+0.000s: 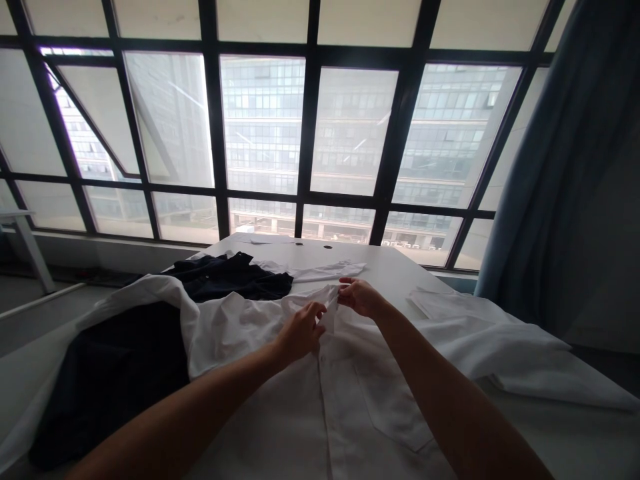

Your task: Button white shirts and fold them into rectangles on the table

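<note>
A white shirt [280, 413] with a chest pocket lies spread on the table, its button front running toward me. My right hand [361, 298] pinches the shirt's collar, thumb and fingers closed on the fabric. Just left of it, my left hand [303, 328] is closed with curled fingers at the collar and upper front edge. Its fingertips meet the cloth, though exactly what they grip is partly hidden. One white sleeve stretches left over dark cloth, and another part of white fabric spreads to the right.
Dark navy garments [125, 367] lie on the left, with a dark shirt [230, 275] behind. The white table [385, 267] reaches toward large framed windows [263, 127]. A blue curtain [540, 167] hangs at right. Another white table [30, 247] stands far left.
</note>
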Demonstrator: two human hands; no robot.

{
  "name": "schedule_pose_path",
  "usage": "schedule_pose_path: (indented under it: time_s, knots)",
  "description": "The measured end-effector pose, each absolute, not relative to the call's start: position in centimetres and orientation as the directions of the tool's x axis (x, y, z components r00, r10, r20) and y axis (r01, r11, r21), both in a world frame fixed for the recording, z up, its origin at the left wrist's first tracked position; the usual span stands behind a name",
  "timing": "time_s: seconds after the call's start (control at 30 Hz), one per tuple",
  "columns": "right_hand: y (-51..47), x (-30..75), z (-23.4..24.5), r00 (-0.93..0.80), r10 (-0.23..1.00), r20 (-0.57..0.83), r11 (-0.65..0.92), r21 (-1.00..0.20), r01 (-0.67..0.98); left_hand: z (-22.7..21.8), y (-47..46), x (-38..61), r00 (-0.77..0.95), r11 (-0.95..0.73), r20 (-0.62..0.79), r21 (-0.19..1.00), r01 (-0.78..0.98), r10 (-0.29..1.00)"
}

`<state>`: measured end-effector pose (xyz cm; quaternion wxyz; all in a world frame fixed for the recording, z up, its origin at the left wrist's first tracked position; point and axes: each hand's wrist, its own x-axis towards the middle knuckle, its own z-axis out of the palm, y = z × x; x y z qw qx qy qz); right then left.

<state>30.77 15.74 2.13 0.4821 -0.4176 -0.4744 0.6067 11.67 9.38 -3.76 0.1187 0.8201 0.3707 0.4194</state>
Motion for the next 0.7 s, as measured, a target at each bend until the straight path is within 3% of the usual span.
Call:
schedule_pose_path:
  time_s: [0.1,0.37,0.5,0.6,0.7]
  knots:
    - [15.3,30.1,2.4,-0.189,0.978,-0.091,-0.137,-0.959,-0.247,-3.6,9.5,11.8,0.316,-0.595,0.506,0.638,0.489,0.803]
    - [15.2,29.6,2.2,-0.072,0.987,-0.141,-0.153,-0.965,-0.213,-3.3,9.6,11.7,0.316,-0.55,0.466,0.548,0.63,0.826]
    - [15.5,29.1,1.9,0.004,0.996,-0.087,-0.087,-0.992,-0.094,-3.2,9.4,11.8,0.259,-0.521,0.486,0.544,0.658,0.835]
    - [14.9,28.9,2.4,-0.009,0.993,0.117,0.116,-0.976,0.186,-3.2,9.3,12.0,0.251,-0.525,0.498,0.55,0.65,0.83]
    - [13.6,29.1,3.5,-0.294,0.881,0.371,0.473,-0.715,0.515,-3.2,9.2,12.1,0.276,-0.542,0.497,0.539,0.645,0.823]
